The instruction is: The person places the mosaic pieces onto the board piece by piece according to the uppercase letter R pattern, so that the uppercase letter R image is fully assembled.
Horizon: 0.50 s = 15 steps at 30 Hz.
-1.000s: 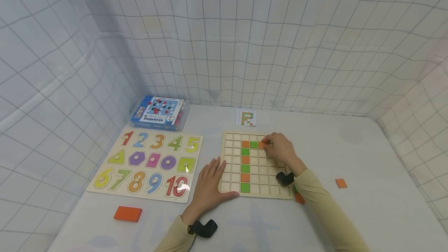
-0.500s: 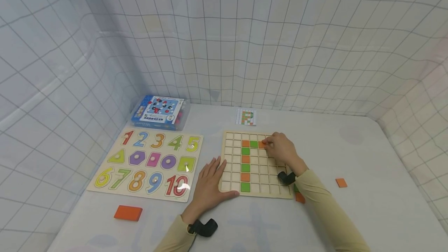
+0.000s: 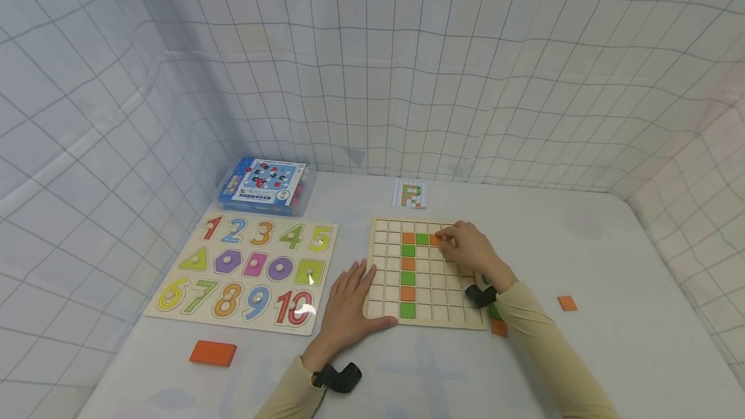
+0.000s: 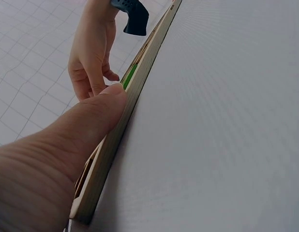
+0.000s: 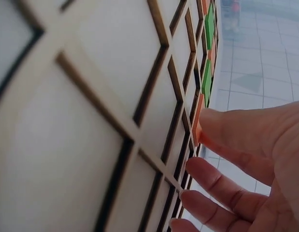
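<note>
A wooden grid board (image 3: 439, 281) lies on the table with orange and green square tiles in a column and along an upper row. The thumb and index finger of my right hand (image 3: 468, 247) pinch an orange tile (image 3: 434, 239) at the right end of that row. In the right wrist view the thumb is against this orange tile (image 5: 198, 121), which sits at its cell. My left hand (image 3: 348, 309) is spread at the board's lower left corner. Its thumb (image 4: 108, 99) presses on the near edge, beside a green tile (image 4: 129, 76).
Left of the board lies a number-and-shape puzzle (image 3: 229, 296), with a blue-and-clear box (image 3: 264, 186) behind it. A pattern card (image 3: 409, 193) is beyond the board. An orange block (image 3: 213, 353) lies front left. Loose tiles include an orange one (image 3: 567, 303) at right and several beside the right sleeve (image 3: 547, 348).
My right wrist has shifted slightly to the right, while its fingertips stay at the orange tile. The left hand has not moved.
</note>
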Tool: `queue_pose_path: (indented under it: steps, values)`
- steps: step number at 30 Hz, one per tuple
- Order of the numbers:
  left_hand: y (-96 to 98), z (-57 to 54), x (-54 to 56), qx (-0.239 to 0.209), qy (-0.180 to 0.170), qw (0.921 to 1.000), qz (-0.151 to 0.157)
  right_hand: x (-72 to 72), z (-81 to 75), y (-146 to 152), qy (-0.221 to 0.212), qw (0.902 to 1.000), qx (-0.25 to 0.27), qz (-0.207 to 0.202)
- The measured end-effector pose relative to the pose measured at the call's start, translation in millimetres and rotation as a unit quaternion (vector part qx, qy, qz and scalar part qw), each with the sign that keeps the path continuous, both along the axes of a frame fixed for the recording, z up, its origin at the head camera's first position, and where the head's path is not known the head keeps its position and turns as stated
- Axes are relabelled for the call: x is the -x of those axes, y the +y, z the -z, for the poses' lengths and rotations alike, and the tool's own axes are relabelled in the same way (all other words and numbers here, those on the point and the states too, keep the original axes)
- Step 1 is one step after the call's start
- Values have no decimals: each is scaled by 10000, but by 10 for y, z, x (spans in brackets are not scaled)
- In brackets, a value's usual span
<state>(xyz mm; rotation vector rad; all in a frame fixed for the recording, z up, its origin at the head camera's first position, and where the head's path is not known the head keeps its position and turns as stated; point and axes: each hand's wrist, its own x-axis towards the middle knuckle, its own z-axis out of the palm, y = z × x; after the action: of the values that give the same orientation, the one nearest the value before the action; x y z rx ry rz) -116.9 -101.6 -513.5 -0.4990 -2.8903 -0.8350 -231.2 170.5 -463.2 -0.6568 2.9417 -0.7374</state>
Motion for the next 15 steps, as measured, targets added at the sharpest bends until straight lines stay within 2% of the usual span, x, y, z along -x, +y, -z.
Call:
queue_pose_path:
  steps: [6, 15]
  values:
    - [-1, 4, -1, -12, 4, 10000, 7, -35, -15, 59, 183, 9990, 270, -290]
    - [-4, 23, 6, -13, 49, 10000, 18, -125, -54, 232, 371, 9971, 649, -160]
